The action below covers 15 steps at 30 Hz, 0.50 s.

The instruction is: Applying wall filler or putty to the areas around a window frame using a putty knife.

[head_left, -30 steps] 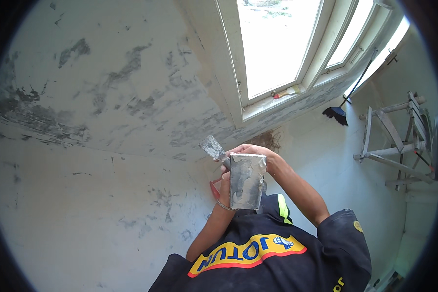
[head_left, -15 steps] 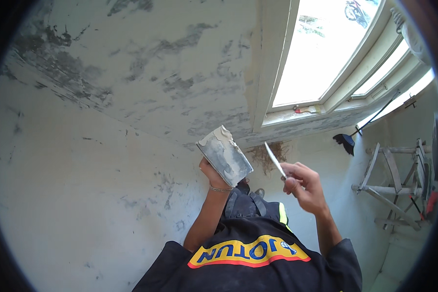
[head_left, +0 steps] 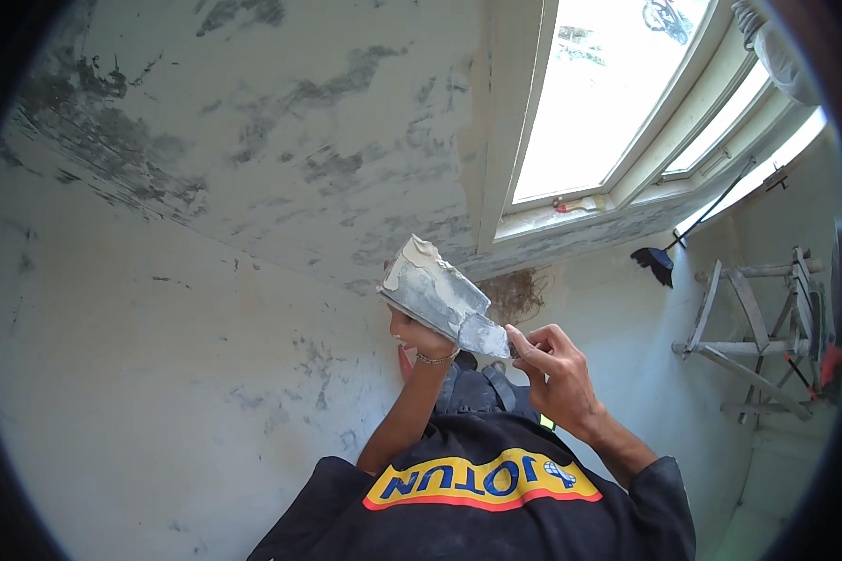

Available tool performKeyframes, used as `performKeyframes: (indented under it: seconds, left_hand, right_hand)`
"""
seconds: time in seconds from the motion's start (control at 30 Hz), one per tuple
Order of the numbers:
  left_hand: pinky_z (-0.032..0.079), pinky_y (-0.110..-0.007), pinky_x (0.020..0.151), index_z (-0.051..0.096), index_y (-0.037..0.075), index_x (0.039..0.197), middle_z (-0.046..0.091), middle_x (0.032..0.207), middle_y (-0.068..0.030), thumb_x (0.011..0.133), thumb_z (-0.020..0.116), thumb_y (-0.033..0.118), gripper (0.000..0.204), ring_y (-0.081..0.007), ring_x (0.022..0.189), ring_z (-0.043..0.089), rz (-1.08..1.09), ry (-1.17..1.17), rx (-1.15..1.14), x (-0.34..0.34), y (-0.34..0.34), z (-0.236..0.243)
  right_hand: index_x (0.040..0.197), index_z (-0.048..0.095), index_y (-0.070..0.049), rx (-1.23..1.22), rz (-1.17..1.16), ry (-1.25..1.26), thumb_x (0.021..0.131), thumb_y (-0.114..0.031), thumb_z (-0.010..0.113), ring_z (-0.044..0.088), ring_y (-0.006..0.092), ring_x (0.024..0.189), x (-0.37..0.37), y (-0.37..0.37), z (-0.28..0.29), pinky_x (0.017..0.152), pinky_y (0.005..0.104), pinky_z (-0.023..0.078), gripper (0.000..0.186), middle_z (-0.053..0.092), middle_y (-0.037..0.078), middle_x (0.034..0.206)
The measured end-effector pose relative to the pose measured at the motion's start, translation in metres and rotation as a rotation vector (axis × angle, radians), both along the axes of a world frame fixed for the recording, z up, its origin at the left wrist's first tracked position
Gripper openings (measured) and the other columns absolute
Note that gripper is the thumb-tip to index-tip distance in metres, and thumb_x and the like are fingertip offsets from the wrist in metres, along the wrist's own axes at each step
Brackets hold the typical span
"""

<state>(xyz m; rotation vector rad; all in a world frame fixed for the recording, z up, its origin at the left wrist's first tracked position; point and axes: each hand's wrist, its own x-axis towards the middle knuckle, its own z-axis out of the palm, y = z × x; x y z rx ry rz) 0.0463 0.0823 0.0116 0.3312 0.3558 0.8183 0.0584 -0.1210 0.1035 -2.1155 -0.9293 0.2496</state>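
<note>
My left hand [head_left: 410, 332], a bracelet at its wrist, grips a wide flat steel plate [head_left: 426, 290] from beneath. Pale filler lies smeared across the plate and heaped along its upper edge. My right hand [head_left: 557, 374] holds a smaller putty knife [head_left: 483, 333] by its handle, mostly hidden by the fingers; the blade, coated with filler, is against the plate's lower right corner. A red object [head_left: 405, 361], too hidden to make out, shows below my left hand. Both forearms come up from the dark shirt at the bottom.
A patchy grey-white wall [head_left: 309, 131] runs up to a window [head_left: 599, 122]. A red-handled brush [head_left: 585, 205] lies on the sill. A black broom [head_left: 653, 265] leans below it. A wooden trestle [head_left: 758, 346] stands at the right. A brown stain [head_left: 519, 294] marks the surface beyond my hands.
A second ago my hands were close together with the knife pointing up-left. They parted, and since then my right hand has moved left, bringing the blade onto the plate's lower right corner.
</note>
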Motion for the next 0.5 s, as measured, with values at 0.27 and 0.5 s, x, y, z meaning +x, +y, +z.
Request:
performKeyframes:
  seconds: [0.27, 0.5]
  left_hand:
    - [0.05, -0.042, 0.097, 0.041, 0.002, 0.138, 0.046, 0.137, -0.0137, 0.093, 0.031, 0.053, 0.069, -0.0289, 0.118, 0.055, 0.143, 0.062, 0.344, -0.017, -0.014, -0.041]
    - [0.053, -0.034, 0.088, 0.041, -0.006, 0.134, 0.051, 0.127, -0.0158, 0.094, 0.029, 0.038, 0.06, -0.0223, 0.106, 0.059, 0.314, 0.01, 0.93, -0.026, -0.003, -0.045]
  right_hand:
    - [0.123, 0.064, -0.007, 0.035, -0.01, -0.022, 0.078, 0.005, 0.066, 0.061, 0.0225, 0.066, -0.006, 0.024, 0.007, 0.061, 0.0366, 0.052, 0.046, 0.055, 0.012, 0.087]
    - [0.122, 0.064, -0.007, 0.068, 0.052, -0.04, 0.076, 0.006, 0.067, 0.061, 0.0219, 0.066, -0.005, 0.041, 0.017, 0.059, 0.0357, 0.052, 0.048, 0.055, 0.011, 0.087]
